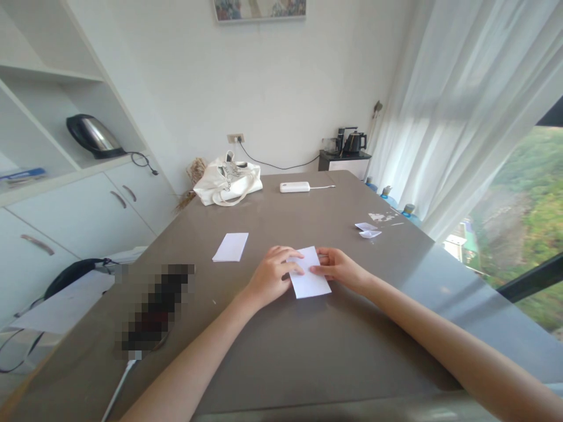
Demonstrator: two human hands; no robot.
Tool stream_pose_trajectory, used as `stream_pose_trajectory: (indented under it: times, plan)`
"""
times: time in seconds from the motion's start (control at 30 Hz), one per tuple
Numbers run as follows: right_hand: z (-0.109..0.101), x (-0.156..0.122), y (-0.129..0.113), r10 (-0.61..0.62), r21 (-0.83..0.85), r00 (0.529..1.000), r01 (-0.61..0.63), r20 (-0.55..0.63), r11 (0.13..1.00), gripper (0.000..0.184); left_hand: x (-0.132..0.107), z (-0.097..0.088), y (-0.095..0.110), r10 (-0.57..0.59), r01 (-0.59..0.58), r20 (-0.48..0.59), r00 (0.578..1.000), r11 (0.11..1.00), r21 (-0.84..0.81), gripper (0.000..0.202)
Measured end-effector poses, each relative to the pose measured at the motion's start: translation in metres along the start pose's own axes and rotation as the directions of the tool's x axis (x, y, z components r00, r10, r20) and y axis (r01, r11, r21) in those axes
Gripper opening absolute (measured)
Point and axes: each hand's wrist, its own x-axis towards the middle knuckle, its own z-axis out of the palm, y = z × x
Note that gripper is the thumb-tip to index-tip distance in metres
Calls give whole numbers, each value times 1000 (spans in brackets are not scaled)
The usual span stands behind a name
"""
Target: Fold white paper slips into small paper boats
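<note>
Between my two hands is a small white sheet of paper (311,282), tilted a little above the brown table. My left hand (275,272) grips its left edge, with fingertips lying on the top face. On the right edge, my right hand (338,266) pinches the paper with the thumb on top and the other fingers behind it. A stack of white paper (231,247) lies on the table to the left of my hands. Over to the right are two small folded paper pieces (369,234).
The brown table (272,351) carries a white handbag (229,181) and a white power bank (294,187) with a short cable at the far end. A blurred-out dark device (156,313) with a white cable lies at left. White scraps (382,217) lie near the right edge.
</note>
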Motion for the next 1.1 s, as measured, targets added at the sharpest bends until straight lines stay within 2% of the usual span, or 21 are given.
stream_pose_trajectory:
  times: [0.1, 0.2, 0.27, 0.33, 0.43, 0.53, 0.7, 0.9, 1.0, 1.1]
  plan:
    - [-4, 0, 0, 50, -75, 998, -53, -37, 996, 40, -1, -4, -4, -38, 40, 67, 997, 999, -36, 27]
    - [-9, 2, 3, 106, -157, 993, -112, -47, 981, 33, -2, -5, -7, -184, 193, 75, 980, 972, -138, 36]
    - [-11, 4, 6, 112, -201, 992, -120, -54, 972, 30, -2, -2, -7, -329, 340, 86, 940, 912, -229, 35]
    - [-12, 5, 8, 99, -245, 993, -112, -64, 963, 29, -3, 2, -7, -463, 483, 142, 875, 818, -311, 33]
    - [-11, 5, 8, 69, -277, 993, -94, -97, 956, 27, -6, 8, -8, -525, 609, 308, 793, 690, -391, 36]
    - [-10, 4, 5, 56, -249, 990, -87, -131, 964, 29, -8, 11, -10, -499, 633, 390, 774, 645, -428, 25]
    - [-12, 4, 4, 70, -227, 995, -85, -71, 970, 39, -7, 11, -13, -522, 654, 394, 756, 590, -473, 25]
    - [-15, 6, 8, 64, -287, 994, -86, -83, 954, 33, -8, 9, -16, -510, 645, 395, 764, 621, -446, 24]
    - [-13, 6, 8, 53, -236, 991, -81, -123, 968, 37, -8, 9, -20, -514, 642, 387, 766, 573, -509, 25]
    - [-11, 5, 5, 22, -195, 990, -49, -137, 980, 37, -7, 8, -23, -539, 656, 390, 746, 497, -568, 25]
